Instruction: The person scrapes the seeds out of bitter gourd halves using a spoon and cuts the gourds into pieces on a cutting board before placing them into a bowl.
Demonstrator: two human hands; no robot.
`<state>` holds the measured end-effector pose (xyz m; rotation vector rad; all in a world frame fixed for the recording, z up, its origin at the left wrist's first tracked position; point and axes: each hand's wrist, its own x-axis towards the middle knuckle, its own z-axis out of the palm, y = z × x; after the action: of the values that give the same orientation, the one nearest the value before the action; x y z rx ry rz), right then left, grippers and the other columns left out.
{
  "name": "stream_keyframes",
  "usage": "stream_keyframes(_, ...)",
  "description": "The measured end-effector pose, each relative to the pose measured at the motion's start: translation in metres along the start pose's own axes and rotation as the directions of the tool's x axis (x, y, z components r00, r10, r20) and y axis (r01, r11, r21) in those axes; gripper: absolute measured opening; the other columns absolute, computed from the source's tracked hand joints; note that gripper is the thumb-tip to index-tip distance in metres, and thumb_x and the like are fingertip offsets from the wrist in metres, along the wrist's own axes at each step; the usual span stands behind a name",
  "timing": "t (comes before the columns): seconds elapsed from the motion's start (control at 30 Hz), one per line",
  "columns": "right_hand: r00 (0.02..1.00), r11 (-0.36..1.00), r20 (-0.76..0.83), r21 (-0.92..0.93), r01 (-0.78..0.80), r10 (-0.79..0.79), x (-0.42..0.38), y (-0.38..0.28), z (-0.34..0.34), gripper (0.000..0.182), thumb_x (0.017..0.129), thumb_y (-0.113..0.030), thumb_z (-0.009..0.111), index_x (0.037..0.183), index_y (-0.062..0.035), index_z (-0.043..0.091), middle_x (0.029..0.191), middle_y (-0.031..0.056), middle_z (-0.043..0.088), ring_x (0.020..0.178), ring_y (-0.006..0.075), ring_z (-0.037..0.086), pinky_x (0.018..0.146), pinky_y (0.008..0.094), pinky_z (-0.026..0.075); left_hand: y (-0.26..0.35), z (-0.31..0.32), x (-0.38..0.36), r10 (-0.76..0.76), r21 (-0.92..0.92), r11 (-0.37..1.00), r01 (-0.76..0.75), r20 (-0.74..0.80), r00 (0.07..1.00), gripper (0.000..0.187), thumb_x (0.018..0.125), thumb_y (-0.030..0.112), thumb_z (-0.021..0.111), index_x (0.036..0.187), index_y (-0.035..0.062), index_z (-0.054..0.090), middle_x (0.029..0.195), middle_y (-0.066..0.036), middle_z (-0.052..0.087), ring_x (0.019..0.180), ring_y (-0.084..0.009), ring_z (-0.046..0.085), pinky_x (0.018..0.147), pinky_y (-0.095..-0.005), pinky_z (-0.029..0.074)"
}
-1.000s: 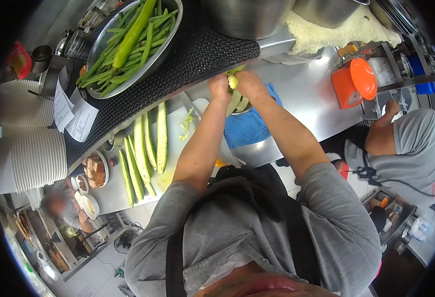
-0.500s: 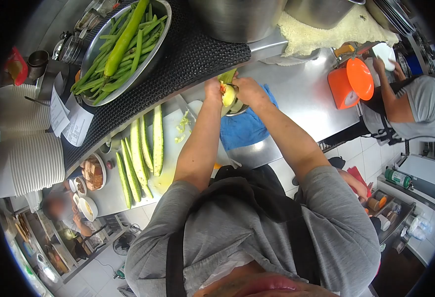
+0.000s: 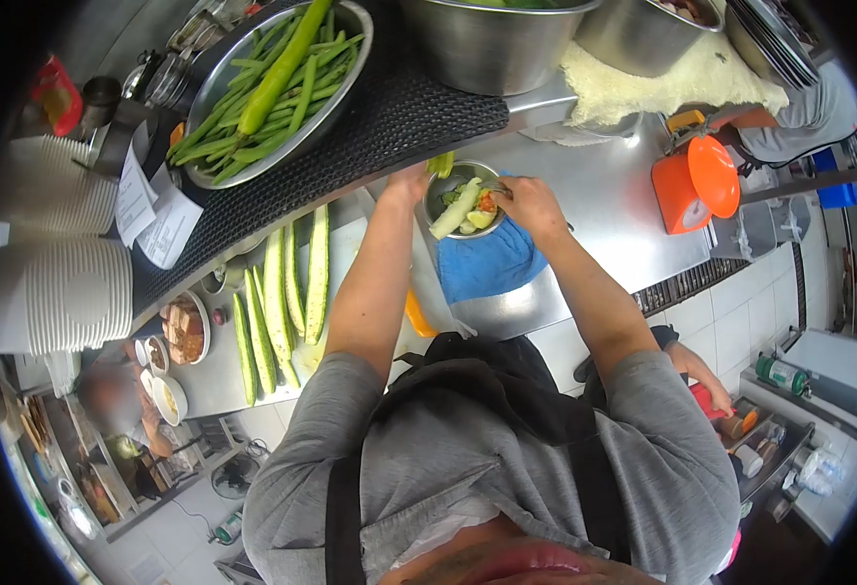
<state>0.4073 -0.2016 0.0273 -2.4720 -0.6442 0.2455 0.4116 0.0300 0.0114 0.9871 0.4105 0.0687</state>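
My left hand is closed around a green vegetable piece, partly hidden at the shelf edge. My right hand is pinched round a thin metal tool at the right rim of a metal bowl; the tool's exact kind does not show. In the bowl lie pale peeled-looking strips and yellow-orange scraps. Under the bowl a blue cloth is spread on the steel counter. Left of my forearm, several long green vegetable halves lie cut side up on a cutting board.
A shelf with a black mat overhangs the counter, bearing an oval bowl of green beans and a steel pot. An orange scale stands right. An orange-handled tool lies near my waist. Other people work nearby.
My hands have moved apart: the right has shifted right to the bowl's rim, the left slightly left with the green piece. The bowl's contents are uncovered. The person at right has moved.
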Motion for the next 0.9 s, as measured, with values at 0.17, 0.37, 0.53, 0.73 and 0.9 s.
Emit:
stream_keyframes(0.17, 0.992, 0.983, -0.125, 0.180, 0.022, 0.001, -0.013, 0.010, 0.003, 0.032, 0.090, -0.033, 0.065, 0.108, -0.0090, 0.074, 0.091, 0.0218, 0.070, 0.087, 0.0372, 0.067, 0.080, 0.0453, 0.052, 0.027, -0.058, -0.085, -0.014, 0.358, 0.932, 0.053, -0.111, 0.994, 0.037, 0.091, 0.006, 0.064, 0.127, 0.0008, 0.060, 0.116, -0.009, 0.066, 0.102, -0.0192, 0.063, 0.090, -0.0313, 0.049)
stream_keyframes(0.37, 0.987, 0.946, 0.151, 0.307, -0.106, 0.061, -0.031, -0.050, 0.008, 0.034, 0.085, -0.025, 0.073, 0.116, -0.0114, 0.072, 0.090, 0.0174, 0.072, 0.077, 0.0281, 0.069, 0.076, 0.0380, 0.054, 0.027, -0.156, -0.251, -0.082, 0.521, 0.833, 0.185, -0.214, 0.973, 0.034, 0.091, 0.014, 0.069, 0.123, 0.0024, 0.064, 0.109, -0.005, 0.069, 0.094, -0.0151, 0.063, 0.085, -0.0302, 0.050)
stream_keyframes(0.53, 0.859, 0.904, 0.339, 0.327, 0.276, -0.384, -0.060, -0.132, 0.074, 0.034, 0.085, -0.029, 0.073, 0.116, -0.0127, 0.072, 0.089, 0.0151, 0.072, 0.077, 0.0304, 0.069, 0.075, 0.0385, 0.054, -0.004, -0.213, -0.355, -0.140, 0.644, 0.660, 0.386, -0.399, 0.906, 0.034, 0.088, 0.024, 0.073, 0.114, 0.0013, 0.069, 0.098, -0.008, 0.072, 0.088, -0.0153, 0.065, 0.080, -0.0307, 0.052)
stream_keyframes(0.73, 0.503, 0.710, 0.548, 0.268, 0.651, -0.668, -0.099, -0.206, 0.171, 0.023, 0.087, -0.028, 0.066, 0.106, -0.0180, 0.074, 0.091, 0.0127, 0.071, 0.089, 0.0320, 0.068, 0.082, 0.0439, 0.053, -0.036, -0.247, -0.373, -0.040, 0.753, 0.545, 0.368, -0.416, 0.909, 0.037, 0.086, 0.026, 0.073, 0.115, 0.0027, 0.070, 0.100, -0.015, 0.072, 0.090, -0.0230, 0.067, 0.084, -0.0346, 0.052)
stream_keyframes(0.9, 0.495, 0.681, 0.579, 0.149, 0.717, -0.648, -0.061, -0.182, 0.158, 0.021, 0.088, -0.029, 0.064, 0.103, -0.0182, 0.074, 0.092, 0.0128, 0.071, 0.092, 0.0327, 0.067, 0.086, 0.0444, 0.053, -0.035, -0.250, -0.381, -0.006, 0.787, 0.537, 0.304, -0.357, 0.934, 0.038, 0.084, 0.024, 0.072, 0.116, 0.0041, 0.070, 0.103, -0.020, 0.072, 0.094, -0.0286, 0.068, 0.086, -0.0366, 0.052)
